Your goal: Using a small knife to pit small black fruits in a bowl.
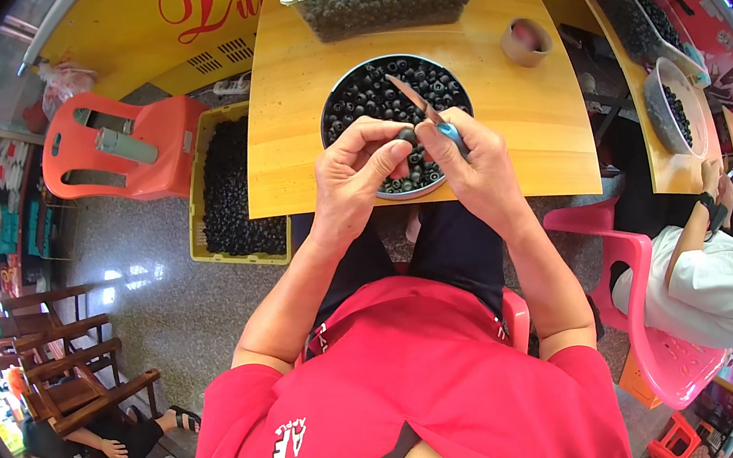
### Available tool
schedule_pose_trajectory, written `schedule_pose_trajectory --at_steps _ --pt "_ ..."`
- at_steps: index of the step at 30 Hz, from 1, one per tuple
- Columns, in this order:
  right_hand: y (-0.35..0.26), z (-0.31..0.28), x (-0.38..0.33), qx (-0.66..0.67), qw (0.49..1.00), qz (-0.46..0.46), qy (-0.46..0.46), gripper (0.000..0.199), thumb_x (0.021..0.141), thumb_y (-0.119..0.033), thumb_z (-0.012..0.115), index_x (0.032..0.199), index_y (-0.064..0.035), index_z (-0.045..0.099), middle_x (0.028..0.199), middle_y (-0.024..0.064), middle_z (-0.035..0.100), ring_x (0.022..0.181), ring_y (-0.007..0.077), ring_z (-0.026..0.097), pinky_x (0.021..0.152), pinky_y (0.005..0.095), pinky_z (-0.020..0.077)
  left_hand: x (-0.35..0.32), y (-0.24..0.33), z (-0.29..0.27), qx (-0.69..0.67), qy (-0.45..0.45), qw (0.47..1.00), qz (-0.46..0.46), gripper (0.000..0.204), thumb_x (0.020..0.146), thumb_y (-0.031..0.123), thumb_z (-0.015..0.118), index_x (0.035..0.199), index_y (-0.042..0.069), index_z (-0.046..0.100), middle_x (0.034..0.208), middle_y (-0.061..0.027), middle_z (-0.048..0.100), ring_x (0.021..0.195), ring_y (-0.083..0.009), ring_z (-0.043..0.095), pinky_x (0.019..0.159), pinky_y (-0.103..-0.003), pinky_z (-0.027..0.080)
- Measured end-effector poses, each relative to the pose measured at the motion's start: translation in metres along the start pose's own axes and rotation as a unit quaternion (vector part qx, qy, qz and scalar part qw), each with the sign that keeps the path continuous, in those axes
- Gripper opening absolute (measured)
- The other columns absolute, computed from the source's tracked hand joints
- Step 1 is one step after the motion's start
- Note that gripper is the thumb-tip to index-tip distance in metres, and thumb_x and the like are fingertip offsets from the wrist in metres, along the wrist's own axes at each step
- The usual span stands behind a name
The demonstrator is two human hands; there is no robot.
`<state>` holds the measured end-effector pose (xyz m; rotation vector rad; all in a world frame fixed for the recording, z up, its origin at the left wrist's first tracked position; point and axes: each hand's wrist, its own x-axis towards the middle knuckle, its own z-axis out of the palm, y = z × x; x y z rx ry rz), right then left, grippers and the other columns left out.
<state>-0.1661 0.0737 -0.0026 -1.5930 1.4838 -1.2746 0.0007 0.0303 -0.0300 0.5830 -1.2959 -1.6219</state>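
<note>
Above a round metal tray (414, 193), both hands meet close together. A small dark round piece (407, 135) is pinched between the thumb and fingers of my left hand (348, 167). My right hand (475, 161) is closed around a knife with a blue handle (454, 136). Its narrow pointed blade (411, 95) slants up and to the left, over the tray. Many small black round pieces (370, 93) fill the tray, some showing a hole in the middle. Whether the knife's edge touches the held piece is hidden by my fingers.
A clear bin (390, 6) of black pieces stands at the table's far edge, with a small round cup (527, 42) to its right. On the floor at left are a yellow crate (235, 190) and a red chair (123, 149). Another person (703, 284) sits at right.
</note>
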Motion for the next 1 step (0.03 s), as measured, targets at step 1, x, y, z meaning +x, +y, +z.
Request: schedule_pose_trajectory --at_steps 1 --pt "-0.0019 0.0005 -0.0003 0.025 0.999 0.034 -0.025 0.018 0.093 -0.023 0.061 0.097 -0.0057 0.063 0.086 0.016 0.068 0.073 0.0228 0.068 0.06 0.0351 0.0498 -0.0003 -0.0005 -0.001 0.017 -0.008 1.0 0.017 0.02 0.091 0.005 0.062 0.11 0.002 0.063 0.092 -0.0011 0.059 0.079 -0.0086 0.06 0.072 -0.02 0.05"
